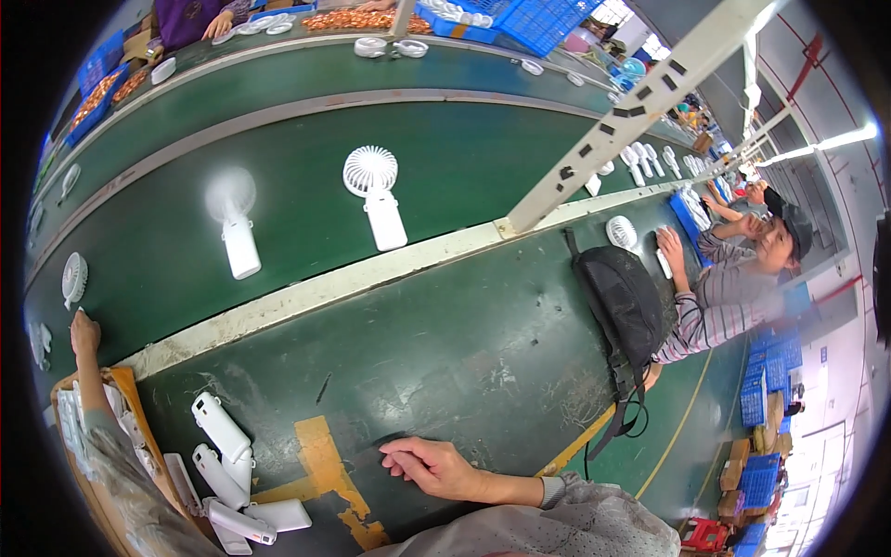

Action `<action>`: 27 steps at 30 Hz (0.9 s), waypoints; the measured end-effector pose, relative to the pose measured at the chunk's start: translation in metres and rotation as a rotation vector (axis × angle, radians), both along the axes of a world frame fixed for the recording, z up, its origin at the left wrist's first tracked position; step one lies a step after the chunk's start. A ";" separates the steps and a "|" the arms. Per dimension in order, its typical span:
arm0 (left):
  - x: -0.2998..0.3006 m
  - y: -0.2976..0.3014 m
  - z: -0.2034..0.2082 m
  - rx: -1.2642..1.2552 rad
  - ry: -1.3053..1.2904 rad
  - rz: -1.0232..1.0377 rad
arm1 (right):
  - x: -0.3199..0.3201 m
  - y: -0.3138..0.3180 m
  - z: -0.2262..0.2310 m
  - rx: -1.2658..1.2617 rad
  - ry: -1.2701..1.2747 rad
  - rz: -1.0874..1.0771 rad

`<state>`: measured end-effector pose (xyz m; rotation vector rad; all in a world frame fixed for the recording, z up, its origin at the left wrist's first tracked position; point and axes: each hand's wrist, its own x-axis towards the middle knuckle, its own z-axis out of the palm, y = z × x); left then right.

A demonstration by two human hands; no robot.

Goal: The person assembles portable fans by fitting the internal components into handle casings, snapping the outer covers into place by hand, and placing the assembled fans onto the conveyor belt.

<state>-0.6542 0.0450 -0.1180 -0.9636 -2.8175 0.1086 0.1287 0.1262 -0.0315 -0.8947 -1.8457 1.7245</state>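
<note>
My right hand (434, 466) lies palm down on the green worktable (483, 343), fingers loosely apart and holding nothing. Left of it lie several white fan handle bodies (223, 429) beside a worn yellow floor-tape mark (320, 455). My left hand (83, 331) reaches up to the pale strip at the belt's edge, just below a white fan head (74, 277); its fingers look folded and I cannot see whether it holds anything. Two white hand-held fans (373, 190) lie on the green conveyor belt (306, 148); the left fan (234, 223) is blurred.
A cardboard box (132, 395) with white parts sits under my left arm. A black bag (624, 308) lies on the table at right, beside a person in a striped shirt (733, 297). A white slanted post (631, 116) crosses overhead. Blue crates (538, 19) stand far back.
</note>
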 end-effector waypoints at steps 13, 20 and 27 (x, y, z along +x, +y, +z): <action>0.338 0.066 0.148 0.467 -0.280 -0.400 | -0.003 0.001 -0.009 -0.045 0.115 0.081; 0.500 0.023 0.162 0.607 -0.394 -0.568 | -0.005 -0.001 -0.025 -0.553 0.293 0.144; 0.650 -0.010 0.132 0.594 -0.536 -0.680 | 0.001 -0.005 0.001 -0.933 0.296 0.039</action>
